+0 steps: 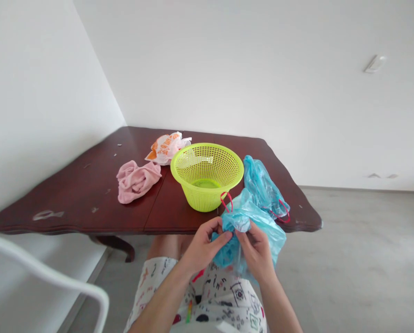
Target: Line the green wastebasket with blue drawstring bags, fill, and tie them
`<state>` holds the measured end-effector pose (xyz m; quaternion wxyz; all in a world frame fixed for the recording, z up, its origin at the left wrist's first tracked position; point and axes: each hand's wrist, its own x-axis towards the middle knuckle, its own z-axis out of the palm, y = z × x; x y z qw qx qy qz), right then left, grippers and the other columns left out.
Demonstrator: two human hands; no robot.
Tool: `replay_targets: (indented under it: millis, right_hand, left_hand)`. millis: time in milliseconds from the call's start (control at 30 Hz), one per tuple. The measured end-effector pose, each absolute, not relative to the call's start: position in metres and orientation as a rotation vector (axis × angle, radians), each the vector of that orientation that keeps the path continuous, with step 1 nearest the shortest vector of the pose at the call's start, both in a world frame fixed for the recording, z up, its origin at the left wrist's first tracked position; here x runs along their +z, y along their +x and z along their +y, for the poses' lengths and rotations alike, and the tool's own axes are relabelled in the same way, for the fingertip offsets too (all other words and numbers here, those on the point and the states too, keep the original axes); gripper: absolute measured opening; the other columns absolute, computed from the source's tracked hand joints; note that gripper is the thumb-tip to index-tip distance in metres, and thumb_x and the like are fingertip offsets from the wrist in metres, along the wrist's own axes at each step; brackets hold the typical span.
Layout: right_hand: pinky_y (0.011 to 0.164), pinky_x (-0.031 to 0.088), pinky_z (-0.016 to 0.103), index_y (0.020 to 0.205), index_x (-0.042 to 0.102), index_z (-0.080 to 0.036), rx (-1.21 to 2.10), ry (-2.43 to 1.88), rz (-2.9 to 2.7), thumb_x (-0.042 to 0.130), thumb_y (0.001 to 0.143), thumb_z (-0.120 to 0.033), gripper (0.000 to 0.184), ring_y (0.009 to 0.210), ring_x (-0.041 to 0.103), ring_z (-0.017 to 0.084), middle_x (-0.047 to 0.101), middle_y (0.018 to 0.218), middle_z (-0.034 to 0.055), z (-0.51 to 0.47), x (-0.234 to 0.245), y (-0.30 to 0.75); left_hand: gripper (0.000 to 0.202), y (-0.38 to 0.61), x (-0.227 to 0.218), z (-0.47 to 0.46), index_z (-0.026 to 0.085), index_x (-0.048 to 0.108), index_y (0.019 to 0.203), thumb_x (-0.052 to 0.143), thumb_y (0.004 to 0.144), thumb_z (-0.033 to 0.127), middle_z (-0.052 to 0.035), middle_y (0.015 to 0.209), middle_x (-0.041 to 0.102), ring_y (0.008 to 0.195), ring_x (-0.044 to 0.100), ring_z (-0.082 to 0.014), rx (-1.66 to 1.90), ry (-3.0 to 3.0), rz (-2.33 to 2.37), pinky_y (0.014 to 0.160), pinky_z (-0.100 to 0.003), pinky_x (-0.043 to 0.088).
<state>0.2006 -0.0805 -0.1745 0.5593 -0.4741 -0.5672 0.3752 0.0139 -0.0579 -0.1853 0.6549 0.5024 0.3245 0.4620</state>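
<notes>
My left hand (204, 245) and my right hand (256, 249) both pinch a crumpled turquoise plastic bag (245, 236) with red handles, held just off the near table edge. A second turquoise bag (262, 187) with red loops lies on the table close beyond my right hand. A lime-green plastic basket (207, 178) stands upright beyond the hands, its base near the held bag. To its left lie a crumpled pink cloth (137, 181) and a white-and-orange plastic bag (165, 148).
A dark reddish-brown wooden table (75, 203) with a scuffed top and a central seam stands in a wall corner. A white chair back (47, 263) curves in at the lower left. Small scraps lie on the tabletop. A grey floor spreads to the right.
</notes>
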Motion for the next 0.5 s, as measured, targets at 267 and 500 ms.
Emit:
replay_targets:
  millis: [267, 500]
  right_hand:
    - [0.064, 0.055, 0.031, 0.090, 0.086, -0.022, 0.815, -1.161, -1.091, 0.086, 0.105, -0.064, 0.045, 0.066, 0.061, 0.019, 0.073, 0.074, 0.0032, -0.087, -0.178, 0.196]
    - [0.055, 0.045, 0.028, 0.074, 0.075, -0.022, 0.731, -1.228, -0.892, 0.092, 0.094, -0.077, 0.060, 0.061, 0.052, 0.016, 0.068, 0.068, 0.0020, -0.088, -0.181, 0.201]
  left_hand:
    - [0.053, 0.004, -0.184, -0.062, 0.019, 0.070, 0.094, 0.104, 0.091, 0.060, 0.0074, 0.078, 0.039, 0.067, 0.031, -0.0091, 1.012, 1.121, 0.610, 0.061, -0.023, 0.030]
    - [0.064, -0.006, -0.190, -0.058, 0.022, 0.080, 0.132, 0.093, 0.097, 0.074, 0.0070, 0.075, 0.041, 0.065, 0.031, -0.0117, 0.934, 1.118, 0.578, 0.064, -0.028, 0.028]
